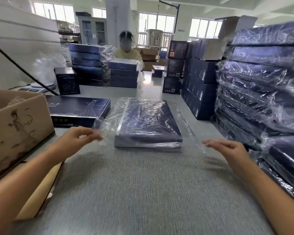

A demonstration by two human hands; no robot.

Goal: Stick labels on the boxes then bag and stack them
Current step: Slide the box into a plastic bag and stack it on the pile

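The dark box point(148, 122) lies bagged at centre frame on the table point(134, 192). The left hand point(78, 138) pinches the clear bag point(112, 112); the right hand point(227, 148) hovers spread, grasping nothing. An uneven pull could tear the thin film or skew the box

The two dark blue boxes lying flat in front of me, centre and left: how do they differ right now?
The centre box sits inside a clear plastic bag; the left box is bare. The left hand pinches the centre box's bag, while nothing touches the left box, which lies beside the cardboard carton. Both lie flat on the grey table.
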